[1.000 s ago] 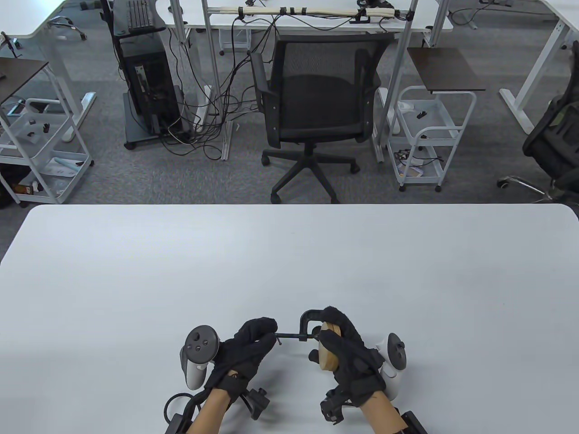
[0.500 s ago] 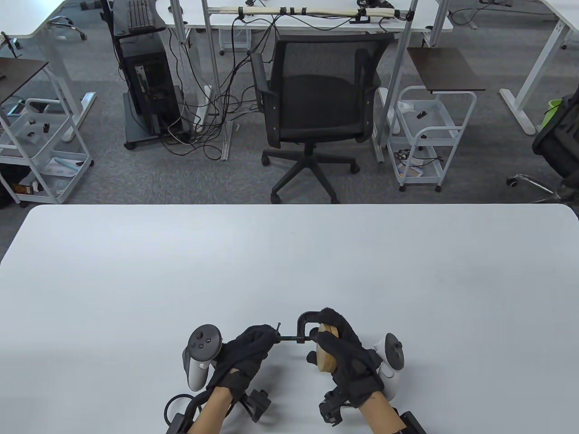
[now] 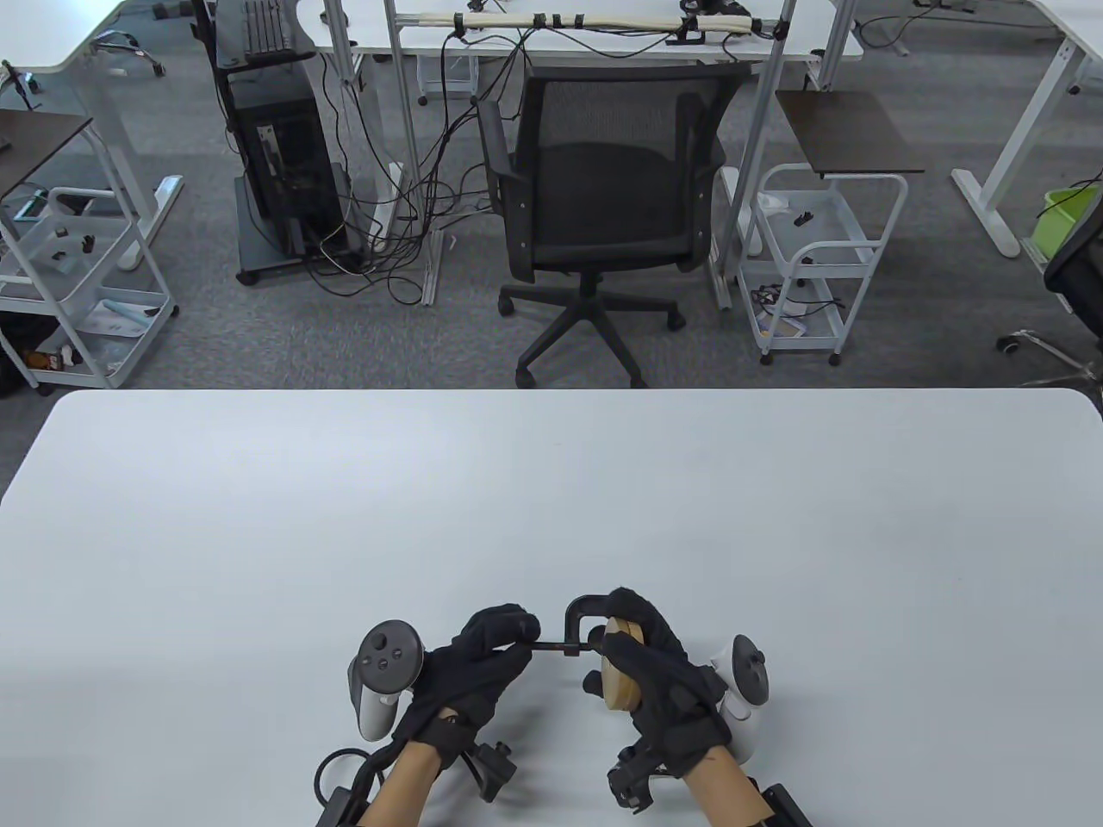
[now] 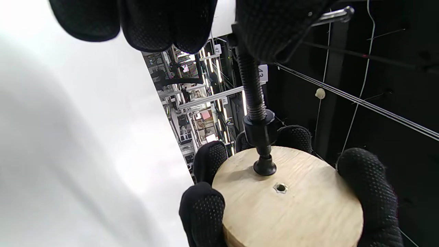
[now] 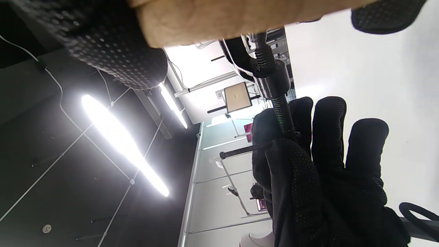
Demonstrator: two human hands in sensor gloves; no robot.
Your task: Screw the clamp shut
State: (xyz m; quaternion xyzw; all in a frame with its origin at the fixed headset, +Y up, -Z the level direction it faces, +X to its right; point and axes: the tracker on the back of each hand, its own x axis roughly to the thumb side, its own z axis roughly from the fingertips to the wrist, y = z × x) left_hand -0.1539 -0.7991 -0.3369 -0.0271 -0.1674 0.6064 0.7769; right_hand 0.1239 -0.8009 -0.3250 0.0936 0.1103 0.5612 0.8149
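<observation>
We are gripping the wooden disc (image 3: 622, 672) in our right hand (image 3: 659, 680) while our left hand (image 3: 478, 668) is pinching the C-clamp (image 3: 579, 613) screw handle (image 5: 238, 151).

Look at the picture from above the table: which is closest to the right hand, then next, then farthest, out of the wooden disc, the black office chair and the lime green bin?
From the right hand:
1. Wooden disc, held in that hand.
2. Black office chair, on the floor beyond the table's far edge.
3. Lime green bin, far right by the picture's edge.
</observation>
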